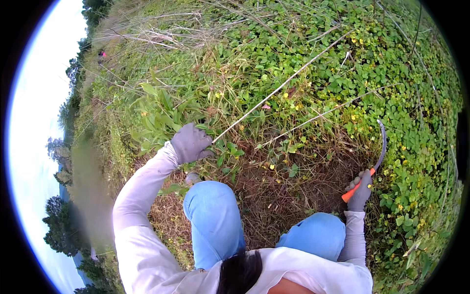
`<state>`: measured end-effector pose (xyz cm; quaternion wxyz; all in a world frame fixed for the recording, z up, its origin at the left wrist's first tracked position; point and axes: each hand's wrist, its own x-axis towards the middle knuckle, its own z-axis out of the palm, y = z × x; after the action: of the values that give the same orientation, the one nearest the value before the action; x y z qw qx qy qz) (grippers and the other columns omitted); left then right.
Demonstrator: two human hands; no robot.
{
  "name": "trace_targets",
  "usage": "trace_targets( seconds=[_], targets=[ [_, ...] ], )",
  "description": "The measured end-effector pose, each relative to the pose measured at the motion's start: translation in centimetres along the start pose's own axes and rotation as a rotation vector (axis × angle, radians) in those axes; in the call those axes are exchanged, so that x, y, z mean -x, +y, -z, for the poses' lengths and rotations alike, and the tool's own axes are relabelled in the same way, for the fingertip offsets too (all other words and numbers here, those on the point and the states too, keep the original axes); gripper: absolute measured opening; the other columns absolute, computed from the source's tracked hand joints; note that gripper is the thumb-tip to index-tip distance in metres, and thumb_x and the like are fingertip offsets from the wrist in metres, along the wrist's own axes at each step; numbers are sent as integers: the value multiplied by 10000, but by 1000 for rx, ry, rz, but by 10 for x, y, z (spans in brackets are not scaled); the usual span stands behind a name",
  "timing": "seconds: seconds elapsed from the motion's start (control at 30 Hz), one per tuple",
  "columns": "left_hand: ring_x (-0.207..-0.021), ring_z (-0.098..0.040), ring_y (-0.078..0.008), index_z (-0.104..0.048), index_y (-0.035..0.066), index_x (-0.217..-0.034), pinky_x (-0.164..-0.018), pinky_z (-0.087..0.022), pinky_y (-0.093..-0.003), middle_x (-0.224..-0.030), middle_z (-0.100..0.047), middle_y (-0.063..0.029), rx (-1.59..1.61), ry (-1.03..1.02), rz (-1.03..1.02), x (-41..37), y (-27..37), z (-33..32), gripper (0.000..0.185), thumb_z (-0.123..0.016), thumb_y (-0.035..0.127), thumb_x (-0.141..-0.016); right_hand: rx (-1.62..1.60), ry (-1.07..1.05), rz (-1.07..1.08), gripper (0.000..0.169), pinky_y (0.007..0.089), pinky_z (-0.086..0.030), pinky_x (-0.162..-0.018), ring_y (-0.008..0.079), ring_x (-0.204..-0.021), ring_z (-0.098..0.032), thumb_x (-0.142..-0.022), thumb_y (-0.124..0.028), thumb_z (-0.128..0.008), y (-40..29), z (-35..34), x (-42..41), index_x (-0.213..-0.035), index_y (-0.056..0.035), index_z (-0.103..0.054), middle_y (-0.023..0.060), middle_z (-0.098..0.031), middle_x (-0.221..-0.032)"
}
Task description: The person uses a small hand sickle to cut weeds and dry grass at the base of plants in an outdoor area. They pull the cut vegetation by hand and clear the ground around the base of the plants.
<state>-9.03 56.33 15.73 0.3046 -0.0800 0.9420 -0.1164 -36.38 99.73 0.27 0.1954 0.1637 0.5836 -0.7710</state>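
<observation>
My left hand (191, 143), in a grey glove, is closed at a bunch of leafy green stems (161, 110) and the lower end of a long dry stalk (282, 84); which of them it grips is partly hidden by the fingers. On the right, my right hand (359, 193), also gloved in grey, grips the orange handle of a sickle (382, 147). The curved, serrated-looking blade points up and away, beside low green plants with yellow flowers. Between the hands lies brown soil (271, 187) strewn with dry stems.
Dense ground cover (400, 92) spreads ahead and to the right. A second dry stalk (330, 110) slants across it. Dry brush (172, 33) lies farther off at the upper left. My knees, in blue jeans (214, 217), are bent at the soil's near edge. Trees (60, 224) stand far left.
</observation>
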Motion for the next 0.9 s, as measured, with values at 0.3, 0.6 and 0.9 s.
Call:
trace_targets(
  seconds=[0.3, 0.6, 0.9],
  targets=[
    [-1095, -526, -250, -535, 129, -1190, -969, -394, -383, -1176, -543, -72, -105, -77, -10, 6, 62, 67, 397, -632, 325, -859, 1, -114, -57, 295, 263, -421, -387, 98, -443, -454, -938, -373, -525, -1, 12, -2, -916, -80, -501, -8, -454, -595],
    [-778, -640, -326, -645, 95, -860, -759, -483, -454, -784, -663, -123, -98, 152, -177, -25, 72, 91, 306, -710, 369, -738, 691, -342, 394, 296, 340, -461, -630, 177, -666, -554, -890, -294, -625, 8, 99, 94, -1001, -25, -579, 76, -577, -733],
    [-722, -641, -323, -598, 131, -993, -630, -499, -436, -785, -650, -98, -22, 152, -779, -48, 253, 180, 218, -641, 260, -822, -77, 160, -228, 380, 262, -409, -495, 113, -525, -466, -982, -416, -425, 89, 156, 240, -883, -60, -516, 14, -483, -635]
  ],
)
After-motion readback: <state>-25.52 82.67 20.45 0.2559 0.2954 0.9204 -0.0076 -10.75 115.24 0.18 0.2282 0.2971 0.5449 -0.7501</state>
